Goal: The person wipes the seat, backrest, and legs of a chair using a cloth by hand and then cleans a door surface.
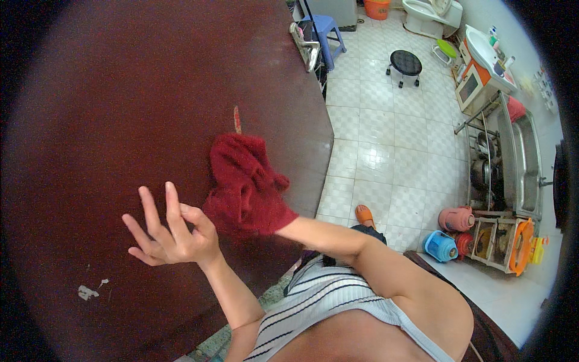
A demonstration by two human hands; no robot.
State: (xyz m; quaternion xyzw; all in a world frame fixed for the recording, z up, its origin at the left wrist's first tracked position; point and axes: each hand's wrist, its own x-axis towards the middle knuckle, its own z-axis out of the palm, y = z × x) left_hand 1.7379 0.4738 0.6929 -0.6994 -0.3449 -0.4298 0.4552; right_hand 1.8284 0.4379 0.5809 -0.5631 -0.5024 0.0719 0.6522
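Note:
A bunched dark red cloth [246,190] covers my right hand up to the wrist, so its fingers are hidden. The cloth lies against a broad dark red surface [135,113] that fills the left of the view. To the left of the cloth, my left hand [176,231] is raised in front of that surface with its fingers spread and nothing in it. Just above the cloth, a narrow pale and red mark [237,119] shows on the surface. Lower left, whitish patches [88,291] mark it too.
Beyond the surface's right edge lies a white tiled floor [375,154]. On it stand a black wheeled stool [405,63] and a blue plastic stool [326,38]. A steel sink [527,158], a washbasin [486,50] and blue and pink vacuum flasks [441,246] line the right side.

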